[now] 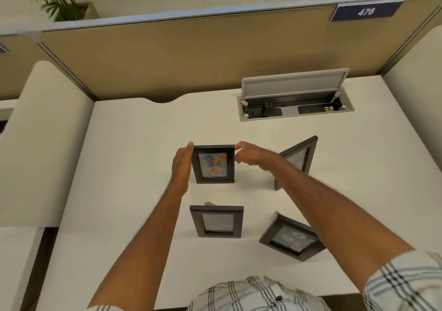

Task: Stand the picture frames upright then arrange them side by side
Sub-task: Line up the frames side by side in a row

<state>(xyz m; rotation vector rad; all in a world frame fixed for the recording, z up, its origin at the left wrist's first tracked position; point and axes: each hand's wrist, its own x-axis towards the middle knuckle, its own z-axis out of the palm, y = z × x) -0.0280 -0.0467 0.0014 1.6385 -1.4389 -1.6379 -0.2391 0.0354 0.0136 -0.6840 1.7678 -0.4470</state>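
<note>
Both hands are on one frame, out in the middle of the white tabletop. The left hand lies flat along the left side of the held frame, fingers together, thumb tip up at the top left corner. The right hand comes in from the other side and pinches the top right corner between thumb and fingers. That frame stands upright, dark border, colourful flower print facing the person, its bottom edge on the tabletop. Just to its right, partly behind the right forearm, a second frame stands too, but turned at an angle, tall corner pointing toward the far edge. Nearer the front edge, a third frame stands upright and square-on, directly in front of the held one, with a bit of its back stand peeking over the top. To its right, the fourth frame sits skewed and tilted, one corner tucked under the right forearm. Over toward the far right corner, the cable box set into the tabletop has its lid propped open.
</note>
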